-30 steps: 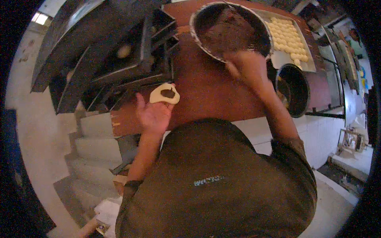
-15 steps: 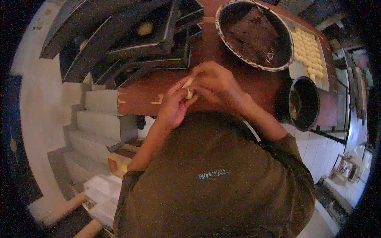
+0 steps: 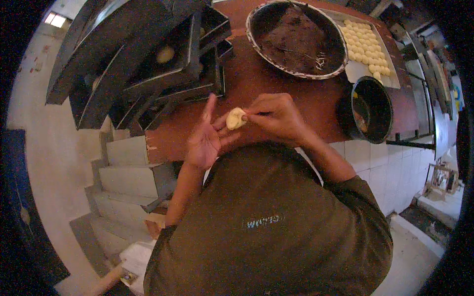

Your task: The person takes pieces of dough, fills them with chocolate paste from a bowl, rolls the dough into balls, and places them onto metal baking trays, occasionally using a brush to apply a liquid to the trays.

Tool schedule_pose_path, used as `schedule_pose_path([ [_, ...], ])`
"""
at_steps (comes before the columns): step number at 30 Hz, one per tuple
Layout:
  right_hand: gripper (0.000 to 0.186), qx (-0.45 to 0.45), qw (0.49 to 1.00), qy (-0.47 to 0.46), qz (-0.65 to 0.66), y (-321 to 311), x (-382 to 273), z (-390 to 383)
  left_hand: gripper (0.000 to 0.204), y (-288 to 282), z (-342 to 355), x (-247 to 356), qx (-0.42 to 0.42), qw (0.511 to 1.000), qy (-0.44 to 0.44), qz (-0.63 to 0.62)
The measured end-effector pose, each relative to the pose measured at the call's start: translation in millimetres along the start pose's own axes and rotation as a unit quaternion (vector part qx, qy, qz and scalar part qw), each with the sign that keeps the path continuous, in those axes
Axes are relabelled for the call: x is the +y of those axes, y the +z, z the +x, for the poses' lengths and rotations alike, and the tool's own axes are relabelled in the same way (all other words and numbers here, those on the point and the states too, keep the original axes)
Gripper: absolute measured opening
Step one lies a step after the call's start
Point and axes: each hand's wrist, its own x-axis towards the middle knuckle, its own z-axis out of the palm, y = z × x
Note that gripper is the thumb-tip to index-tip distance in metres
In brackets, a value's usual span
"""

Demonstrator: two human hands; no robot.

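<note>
- My right hand (image 3: 279, 116): thumb and fingers pressed together, pinching the right-hand edge of the dough piece (image 3: 235, 119).
- My left hand (image 3: 205, 143): spread, palm up, thumb standing away from the fingers. Its fingertips reach the left side of the dough piece; I cannot tell whether they bear any of its weight.
- Dough piece: pale, small, gathered in form, positioned between my two hands, in front of my shirt (image 3: 276, 197) and above the near part of the red-brown table (image 3: 296, 91).
- Bowl (image 3: 291, 73): round, wide, light-rimmed, beyond my right hand on the table. It contains a dark brown mass (image 3: 296, 39), heaped in the middle; the rim is smeared.
- Tray (image 3: 356, 72): light, just right of the bowl. It carries pale dough balls (image 3: 365, 47) set close together in rows.
- Pot (image 3: 348, 116): black, deep, near the tray's closest corner, to the right of my right hand. Contents too dim to identify.
- Dark trays (image 3: 148, 84): piled unevenly at the table's left side, beyond my left hand. One pale round piece (image 3: 165, 54) is visible inside.
</note>
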Motion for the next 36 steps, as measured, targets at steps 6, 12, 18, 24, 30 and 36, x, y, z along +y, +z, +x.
schedule_pose_path([
  [6,0.035,0.154,0.965,-0.098,-0.189,0.7,-40.2,-10.4,0.045,4.5,30.5,-25.2,0.022,0.999,0.025,0.02],
  [12,0.041,0.144,0.977,-0.023,-0.158,0.5,-11.9,-17.7,0.046,16.7,31.0,-21.4,-0.074,0.997,0.01,-0.029],
  [18,0.028,0.154,0.97,0.146,0.118,14.9,8.9,-13.9,0.058,1.0,38.5,-23.1,-0.029,0.884,0.092,0.458],
  [24,0.028,0.21,0.977,-0.009,0.031,25.2,14.2,-13.5,0.055,14.4,27.2,-19.9,0.031,0.995,0.093,0.013],
  [30,0.033,0.097,0.995,0.02,-0.016,20.8,0.6,-8.1,0.066,-22.9,42.1,-41.1,0.03,0.994,0.023,0.101],
  [36,0.026,0.194,0.973,0.046,0.119,6.4,-20.5,-10.2,0.083,37.6,24.9,-31.5,0.024,0.981,0.164,0.098],
])
